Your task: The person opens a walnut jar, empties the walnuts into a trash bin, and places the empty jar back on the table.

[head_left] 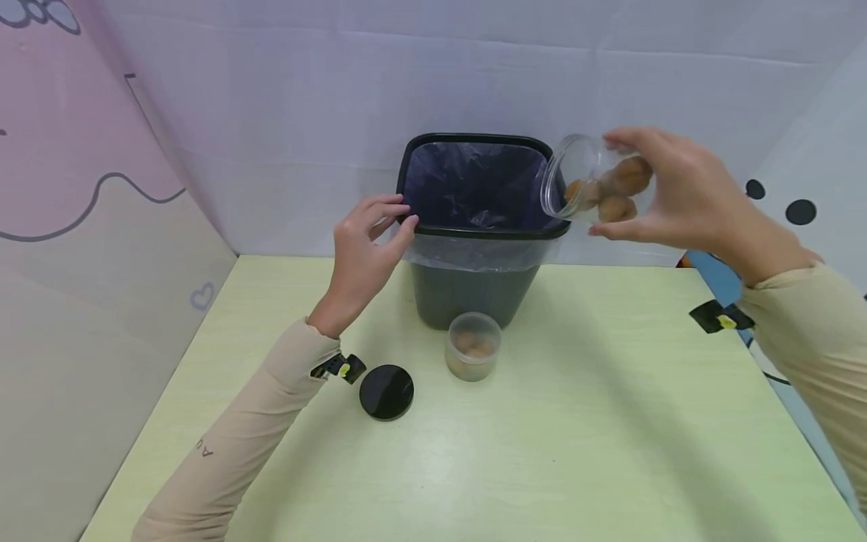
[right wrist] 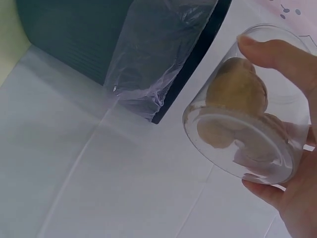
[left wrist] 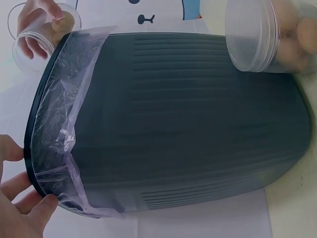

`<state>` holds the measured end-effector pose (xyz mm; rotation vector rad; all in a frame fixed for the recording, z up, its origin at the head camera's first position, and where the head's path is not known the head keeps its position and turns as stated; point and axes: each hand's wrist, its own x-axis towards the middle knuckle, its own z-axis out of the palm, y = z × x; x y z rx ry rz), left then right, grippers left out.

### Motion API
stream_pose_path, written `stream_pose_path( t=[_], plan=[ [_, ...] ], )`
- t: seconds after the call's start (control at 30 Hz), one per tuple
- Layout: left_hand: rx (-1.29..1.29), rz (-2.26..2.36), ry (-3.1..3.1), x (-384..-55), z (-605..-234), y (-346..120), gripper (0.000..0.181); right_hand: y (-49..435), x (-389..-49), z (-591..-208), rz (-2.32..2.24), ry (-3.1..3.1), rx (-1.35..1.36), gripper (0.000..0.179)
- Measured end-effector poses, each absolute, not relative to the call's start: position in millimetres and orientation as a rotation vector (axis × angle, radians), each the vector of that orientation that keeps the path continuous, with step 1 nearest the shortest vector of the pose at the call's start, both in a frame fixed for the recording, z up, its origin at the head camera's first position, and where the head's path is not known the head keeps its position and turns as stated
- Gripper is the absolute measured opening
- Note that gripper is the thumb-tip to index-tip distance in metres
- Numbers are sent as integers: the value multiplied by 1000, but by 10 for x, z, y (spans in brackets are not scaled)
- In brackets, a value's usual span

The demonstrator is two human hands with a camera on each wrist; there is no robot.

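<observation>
My right hand (head_left: 684, 192) grips a clear plastic jar (head_left: 572, 162) with its thumb and fingers around the sides. The jar is tilted on its side, its mouth at the right rim of a dark trash can (head_left: 467, 290). Several round brown lumps (head_left: 630, 177), walnut-like, lie inside the jar; the right wrist view shows them (right wrist: 237, 89) through its wall and base. On the other side, my left hand (head_left: 369, 245) pinches the can's black rim (left wrist: 30, 124) between thumb and fingers. A thin translucent liner bag (head_left: 474, 252) folds over that rim.
A second clear jar (head_left: 467, 369) with brown lumps inside stands upright before the can. Left of it a round black lid (head_left: 386, 393) lies on the pale table (head_left: 542, 452). A white sheet (head_left: 305, 113) hangs behind.
</observation>
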<state>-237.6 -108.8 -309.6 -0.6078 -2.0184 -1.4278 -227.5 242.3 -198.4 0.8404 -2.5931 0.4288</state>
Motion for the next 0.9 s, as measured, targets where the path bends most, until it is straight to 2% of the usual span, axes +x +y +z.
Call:
stream_pose_path(
  t=[0.7,0.9],
  plan=[
    [-609,-1408,-2014,-2346,-3096,-1101,21,2283,-2362,-1961,222,-2514,917,99],
    [-599,-1421,-2018,-2222,-2974,-1042,19,2268,-2358,-1965,180,-2479,950,96]
  ],
)
